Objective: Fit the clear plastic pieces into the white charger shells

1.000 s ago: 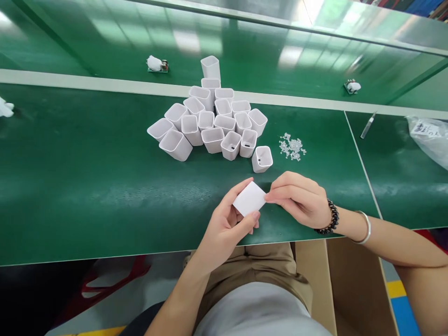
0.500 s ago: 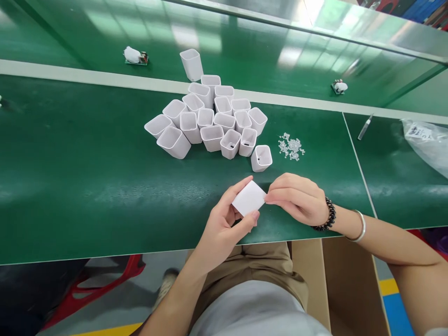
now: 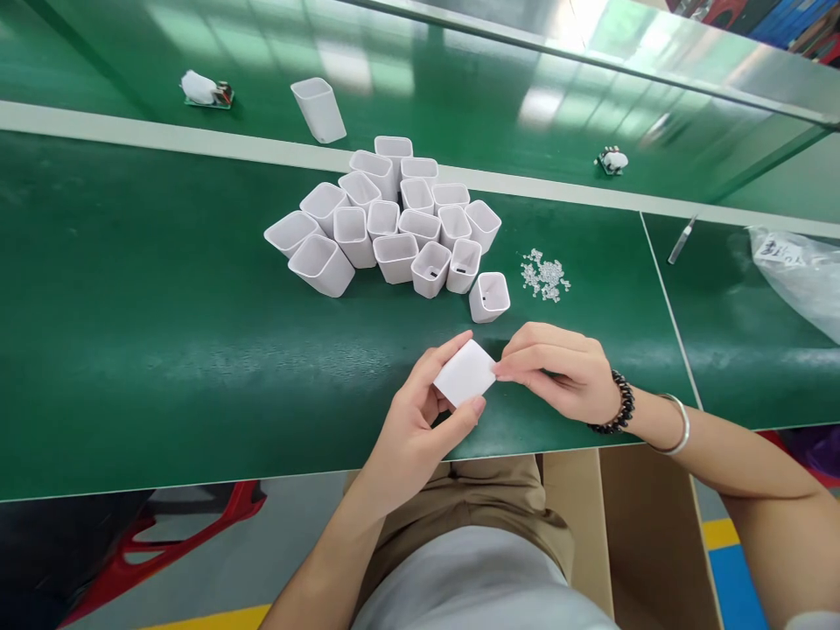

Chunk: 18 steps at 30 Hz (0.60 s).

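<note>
My left hand (image 3: 420,407) is closed around a white plastic housing (image 3: 465,374), its thumb along the near side and fingers along the far side. A smooth, flat white face of that housing is turned up. My right hand (image 3: 557,372) pinches with thumb and forefinger at the housing's right edge; whatever is between those fingertips is too small or hidden to make out. Just beyond my hands stands a single open-topped white housing (image 3: 490,297). A pile of small clear plastic pieces (image 3: 546,276) lies to its right.
Several more white housings (image 3: 395,254) cluster on the green table (image 3: 164,350). Past the pale strip (image 3: 197,140) are another housing (image 3: 318,109) and two small circuit boards with white lumps (image 3: 206,90). A pen-like tool (image 3: 682,240) and a clear bag (image 3: 797,271) lie at right.
The housing and both circuit boards beyond the pale strip have shifted left relative to the table. My hands stay nearly in place, the right one's fingers slightly rearranged at the housing's edge.
</note>
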### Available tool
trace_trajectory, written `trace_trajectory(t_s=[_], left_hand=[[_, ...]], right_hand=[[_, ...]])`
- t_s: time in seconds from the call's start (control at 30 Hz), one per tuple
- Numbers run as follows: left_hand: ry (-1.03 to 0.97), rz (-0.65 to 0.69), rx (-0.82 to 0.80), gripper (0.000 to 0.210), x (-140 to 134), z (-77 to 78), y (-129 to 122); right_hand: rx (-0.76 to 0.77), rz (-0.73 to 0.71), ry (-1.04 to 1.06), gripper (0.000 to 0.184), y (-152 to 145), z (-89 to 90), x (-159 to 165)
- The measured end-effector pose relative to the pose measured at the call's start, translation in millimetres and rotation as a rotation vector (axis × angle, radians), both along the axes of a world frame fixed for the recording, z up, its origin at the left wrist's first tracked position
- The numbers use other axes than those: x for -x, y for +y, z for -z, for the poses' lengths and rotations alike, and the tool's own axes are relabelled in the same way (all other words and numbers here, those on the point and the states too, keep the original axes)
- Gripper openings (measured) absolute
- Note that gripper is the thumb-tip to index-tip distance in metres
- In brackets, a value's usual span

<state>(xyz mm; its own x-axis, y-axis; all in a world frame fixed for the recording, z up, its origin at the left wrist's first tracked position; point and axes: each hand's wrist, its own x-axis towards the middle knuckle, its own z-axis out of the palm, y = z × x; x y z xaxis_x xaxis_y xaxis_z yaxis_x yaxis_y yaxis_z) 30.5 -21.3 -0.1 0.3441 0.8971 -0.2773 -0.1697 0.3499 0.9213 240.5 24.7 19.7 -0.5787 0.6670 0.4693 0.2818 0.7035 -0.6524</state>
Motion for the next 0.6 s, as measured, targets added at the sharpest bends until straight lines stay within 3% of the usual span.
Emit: trace_trajectory(t_s=[0.13,0.27,0.6], left_hand=[[0.08,0.014,-0.127,0.052,-0.6,5.0,-1.5],[0.201,0.036,-0.222,0.053,-2.0,7.7,-4.5],[0.381,0.129,-0.376,0.057,-5.1,4.8,-5.1]], right_hand=[[0.282,0.089,-0.032,0.004,-1.6,-4.0,-1.1],[0.524,0.097,-0.152,0.015,-0.3,-8.4,-6.5],[0.374,-0.062,-0.346,0.013,1.0,-2.3,-16.2]])
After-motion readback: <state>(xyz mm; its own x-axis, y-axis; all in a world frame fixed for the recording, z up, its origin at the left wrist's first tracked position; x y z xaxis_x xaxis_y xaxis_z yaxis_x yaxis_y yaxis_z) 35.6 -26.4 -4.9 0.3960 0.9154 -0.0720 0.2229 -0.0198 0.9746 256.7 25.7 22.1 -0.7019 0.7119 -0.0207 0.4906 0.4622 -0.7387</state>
